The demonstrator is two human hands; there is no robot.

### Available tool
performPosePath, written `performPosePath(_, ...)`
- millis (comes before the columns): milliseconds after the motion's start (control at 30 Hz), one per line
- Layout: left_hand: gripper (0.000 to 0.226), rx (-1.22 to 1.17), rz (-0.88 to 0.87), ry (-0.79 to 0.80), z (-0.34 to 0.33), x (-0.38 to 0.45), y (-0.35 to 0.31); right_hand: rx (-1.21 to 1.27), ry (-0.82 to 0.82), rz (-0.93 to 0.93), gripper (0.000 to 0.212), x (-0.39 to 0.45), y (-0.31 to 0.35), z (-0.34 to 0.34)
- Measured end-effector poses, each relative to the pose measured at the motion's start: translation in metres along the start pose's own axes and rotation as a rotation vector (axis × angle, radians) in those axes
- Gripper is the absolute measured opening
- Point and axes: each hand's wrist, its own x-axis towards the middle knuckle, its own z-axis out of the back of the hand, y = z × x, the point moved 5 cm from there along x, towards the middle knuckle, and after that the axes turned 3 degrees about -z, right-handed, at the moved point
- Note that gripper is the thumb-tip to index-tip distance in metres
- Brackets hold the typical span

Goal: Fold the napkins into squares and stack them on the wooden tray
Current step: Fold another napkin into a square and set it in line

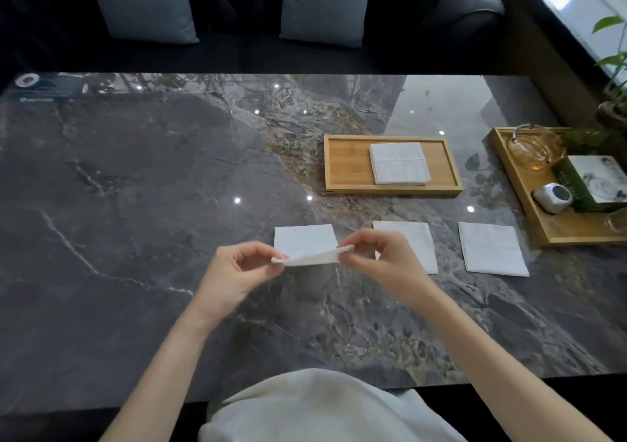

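My left hand (237, 273) and my right hand (380, 260) each pinch a near corner of a white napkin (305, 243), lifting its near edge off the dark marble table while its far part lies flat. Two more white napkins lie flat to the right, one (419, 241) partly behind my right hand and another (492, 248) beyond it. Further back stands a wooden tray (346, 165) holding a small stack of folded napkins (398, 163).
A second wooden tray (543, 228) at the right edge carries a glass teapot (532, 148), a green box (590, 183) and a small white timer (553, 199). A potted plant (614, 68) stands behind it. A dark sofa with two grey cushions (325, 4) lines the far side.
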Motion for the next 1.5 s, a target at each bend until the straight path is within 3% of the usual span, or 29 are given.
performPosePath(300, 0.018, 0.038, 0.162, -0.048, -0.008, 0.005, 0.051, 0.010, 0.033, -0.183, 0.004, 0.000, -0.042, -0.017)
performPosePath(733, 0.011, 0.516, 0.190, -0.130, -0.015, 0.051, 0.080, -0.358, -0.055, -0.257, 0.017, 0.046, -0.071, -0.031)
performPosePath(833, 0.019, 0.585, 0.176, -0.166, -0.016, 0.049, 0.079, -0.515, -0.128, -0.196, 0.027, 0.044, -0.072, -0.033)
performPosePath(967, 0.029, 0.736, -0.008, -0.258, -0.026, 0.033, 0.072, -0.712, -0.336, 0.083, 0.023, 0.026, -0.061, -0.044)
performPosePath(1100, 0.033, 0.947, -0.326, -0.164, -0.054, 0.015, 0.075, -0.854, -0.146, 0.145, 0.039, 0.006, -0.071, -0.078)
performPosePath(1267, 0.049, 1.220, -0.241, 0.085, -0.065, 0.009, 0.106, -1.007, 0.050, 0.060, 0.055, -0.005, -0.096, -0.094)
performPosePath(1500, 0.054, 1.296, -0.197, 0.109, -0.045, 0.004, 0.116, -1.070, 0.023, 0.011, 0.056, -0.012, -0.111, -0.073)
